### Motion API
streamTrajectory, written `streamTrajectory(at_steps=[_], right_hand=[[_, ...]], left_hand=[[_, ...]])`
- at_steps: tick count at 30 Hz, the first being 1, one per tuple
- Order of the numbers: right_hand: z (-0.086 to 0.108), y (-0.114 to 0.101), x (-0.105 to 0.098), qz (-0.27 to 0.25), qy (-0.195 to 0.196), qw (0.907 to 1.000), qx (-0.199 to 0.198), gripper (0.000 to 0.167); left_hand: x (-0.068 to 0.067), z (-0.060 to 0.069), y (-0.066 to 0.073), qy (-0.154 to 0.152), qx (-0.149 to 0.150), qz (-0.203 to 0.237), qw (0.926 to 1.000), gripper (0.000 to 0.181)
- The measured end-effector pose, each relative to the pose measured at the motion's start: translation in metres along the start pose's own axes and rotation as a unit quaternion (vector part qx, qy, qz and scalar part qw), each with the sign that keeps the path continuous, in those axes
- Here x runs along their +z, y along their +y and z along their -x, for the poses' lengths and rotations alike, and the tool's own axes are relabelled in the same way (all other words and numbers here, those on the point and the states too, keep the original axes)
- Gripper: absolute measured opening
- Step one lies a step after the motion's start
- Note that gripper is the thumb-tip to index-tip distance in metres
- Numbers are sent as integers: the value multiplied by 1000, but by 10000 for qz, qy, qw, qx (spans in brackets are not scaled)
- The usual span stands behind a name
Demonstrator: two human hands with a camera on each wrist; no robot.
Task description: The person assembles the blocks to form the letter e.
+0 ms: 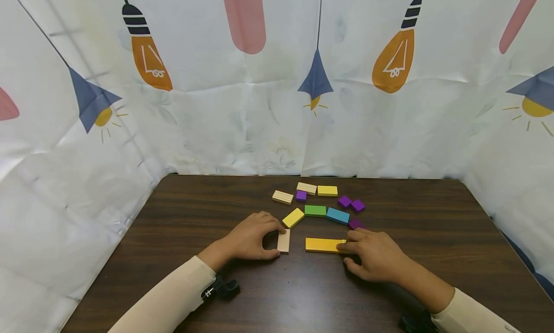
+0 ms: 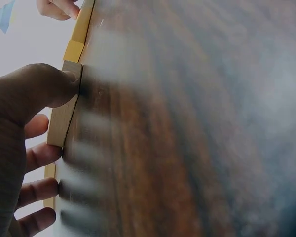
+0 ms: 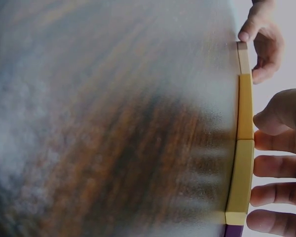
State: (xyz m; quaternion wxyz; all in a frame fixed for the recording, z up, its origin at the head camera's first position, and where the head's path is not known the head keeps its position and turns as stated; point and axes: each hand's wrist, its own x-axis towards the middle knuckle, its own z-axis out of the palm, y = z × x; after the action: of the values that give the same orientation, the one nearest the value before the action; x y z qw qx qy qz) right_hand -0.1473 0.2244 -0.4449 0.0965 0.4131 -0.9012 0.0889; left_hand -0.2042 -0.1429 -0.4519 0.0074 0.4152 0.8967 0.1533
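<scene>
My left hand (image 1: 253, 237) holds a plain wooden block (image 1: 283, 241) lengthwise, thumb at its near end and fingers at its far end; the left wrist view shows the thumb against this block (image 2: 63, 116). To its right, across a gap, lies a long orange-yellow block (image 1: 322, 245). My right hand (image 1: 376, 256) reaches over that block's right end, a fingertip touching it, thumb off to the near side. The right wrist view has a paler yellow block (image 3: 240, 175) in line with the orange-yellow one; the hand mostly covers it from above.
Beyond the hands, a yellow block (image 1: 293, 218), a green one (image 1: 315, 211), a blue one (image 1: 338, 215) and a purple one (image 1: 356, 224) form an arc. Several more plain, yellow and purple blocks (image 1: 344, 201) lie behind it on the dark wooden table (image 1: 195, 213). A patterned curtain (image 1: 277, 131) surrounds the back.
</scene>
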Motion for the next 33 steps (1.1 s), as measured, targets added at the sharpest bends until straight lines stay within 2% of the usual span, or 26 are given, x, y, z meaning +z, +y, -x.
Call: streamTrajectory(at_steps=[13,19,27,33], right_hand=[[0,0,0,-8,-25,10000,27,27],[-1,0,-1,-12,9,10000,9,27],[0,1,-2,-6,-49,10000,45,27],[0,1,-1,-29,-68,10000,18,28]], left_hand=[[0,-1,0,-11,-25,-16,10000,49],[-6,-2,-2,68,-111,6,9999,47],[-21,-20,-7,521,55,-100,9986,35],[-23,-35,-10,599,-51,-254,9979,38]])
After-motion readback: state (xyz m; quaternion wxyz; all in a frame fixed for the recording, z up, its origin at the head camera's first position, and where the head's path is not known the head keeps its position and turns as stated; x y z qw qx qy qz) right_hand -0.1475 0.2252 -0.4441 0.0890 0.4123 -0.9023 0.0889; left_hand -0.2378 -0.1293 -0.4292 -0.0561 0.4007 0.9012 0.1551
